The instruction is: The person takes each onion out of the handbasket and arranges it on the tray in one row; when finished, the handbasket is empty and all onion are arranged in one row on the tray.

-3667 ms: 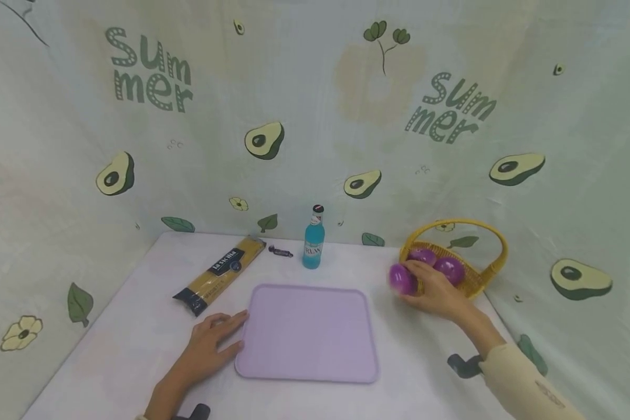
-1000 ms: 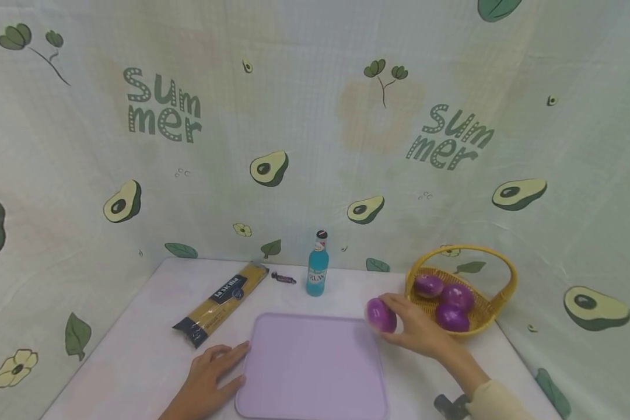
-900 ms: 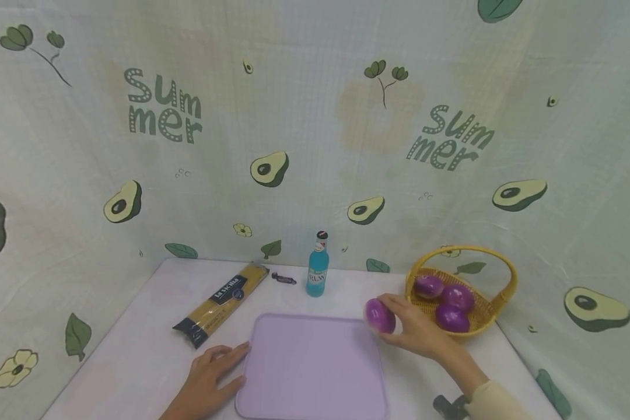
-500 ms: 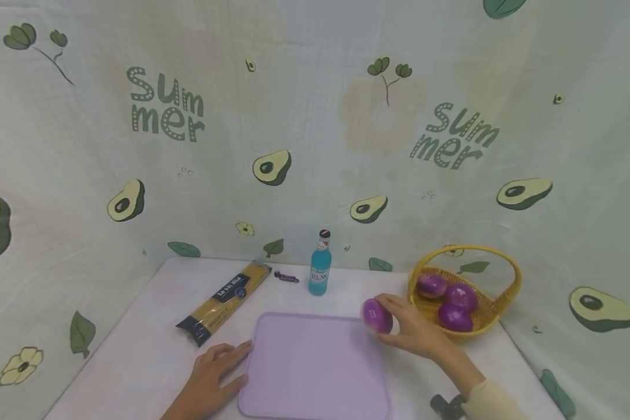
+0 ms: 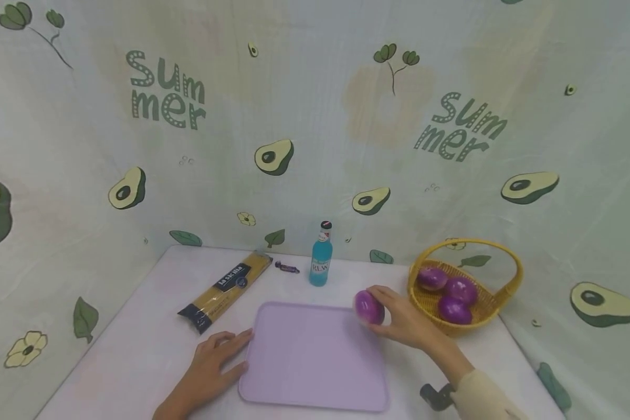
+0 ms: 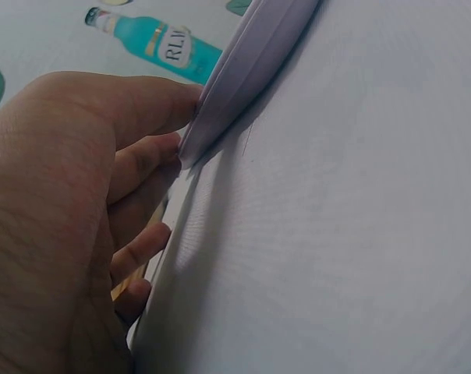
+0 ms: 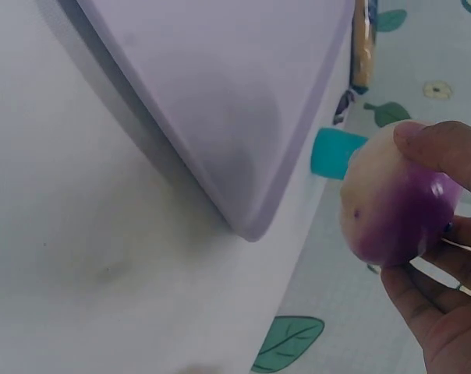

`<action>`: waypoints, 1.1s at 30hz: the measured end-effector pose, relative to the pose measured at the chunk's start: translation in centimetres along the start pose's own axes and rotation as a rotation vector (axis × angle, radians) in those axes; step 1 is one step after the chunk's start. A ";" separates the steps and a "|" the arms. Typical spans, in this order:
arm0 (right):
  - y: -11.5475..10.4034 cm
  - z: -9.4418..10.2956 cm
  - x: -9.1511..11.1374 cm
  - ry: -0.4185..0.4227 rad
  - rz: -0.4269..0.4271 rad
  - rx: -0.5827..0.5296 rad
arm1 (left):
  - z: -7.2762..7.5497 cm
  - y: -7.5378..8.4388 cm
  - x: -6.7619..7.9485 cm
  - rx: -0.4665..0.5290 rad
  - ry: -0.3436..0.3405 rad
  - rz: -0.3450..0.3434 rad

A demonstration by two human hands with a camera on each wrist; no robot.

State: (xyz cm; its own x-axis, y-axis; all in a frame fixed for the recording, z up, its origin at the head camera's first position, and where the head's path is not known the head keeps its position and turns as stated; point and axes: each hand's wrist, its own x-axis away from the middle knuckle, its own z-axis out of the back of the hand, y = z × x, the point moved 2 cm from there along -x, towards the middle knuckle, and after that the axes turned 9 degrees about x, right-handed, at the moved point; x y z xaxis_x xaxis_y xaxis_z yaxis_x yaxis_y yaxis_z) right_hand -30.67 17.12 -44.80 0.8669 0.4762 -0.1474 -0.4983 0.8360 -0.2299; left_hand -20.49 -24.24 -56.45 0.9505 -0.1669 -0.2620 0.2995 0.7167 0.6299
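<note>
In the head view my right hand grips a glossy purple-and-cream turnip between thumb and fingers, above the far right corner of a lilac tray. The right wrist view shows the turnip's cream side and purple side, held clear of the tray. My left hand lies at the tray's left edge, fingers extended, fingertips touching the rim. The left wrist view shows that hand against the rim. Right of the tray, a yellow wicker basket holds three similar purple ones.
A blue bottle stands upright behind the tray. Beside it lies a small dark wrapped candy. A spaghetti packet lies diagonally at the left. A patterned cloth hangs behind the white table.
My right hand has taken the turnip from the basket's side and moved left, over the tray's corner. My left hand stays at the tray's edge. The head view has tilted slightly.
</note>
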 end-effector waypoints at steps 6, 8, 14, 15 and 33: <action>-0.6 -0.4 -0.3 0.016 0.026 0.003 | 0.1 -0.1 0.0 0.002 -0.012 0.021; -0.7 -0.5 -0.4 0.018 0.033 0.000 | 0.1 -0.1 0.0 0.003 -0.023 0.034; -0.9 -0.6 -0.7 0.026 0.057 -0.011 | 0.1 -0.3 -0.1 -0.002 -0.024 0.030; -1.0 -0.6 -0.8 0.028 0.062 -0.011 | 0.0 -0.4 -0.1 -0.002 -0.020 0.026; -1.9 -1.1 -1.7 0.038 0.133 -0.035 | -0.2 -0.6 -0.5 0.005 -0.012 0.009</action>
State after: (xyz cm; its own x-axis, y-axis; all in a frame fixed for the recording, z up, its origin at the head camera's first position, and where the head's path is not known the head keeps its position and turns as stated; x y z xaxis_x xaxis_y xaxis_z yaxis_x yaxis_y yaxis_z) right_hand -31.22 14.44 -45.16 0.7922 0.5712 -0.2151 -0.6098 0.7557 -0.2390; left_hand -21.16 -24.40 -56.82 0.9540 -0.1690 -0.2477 0.2917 0.7144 0.6360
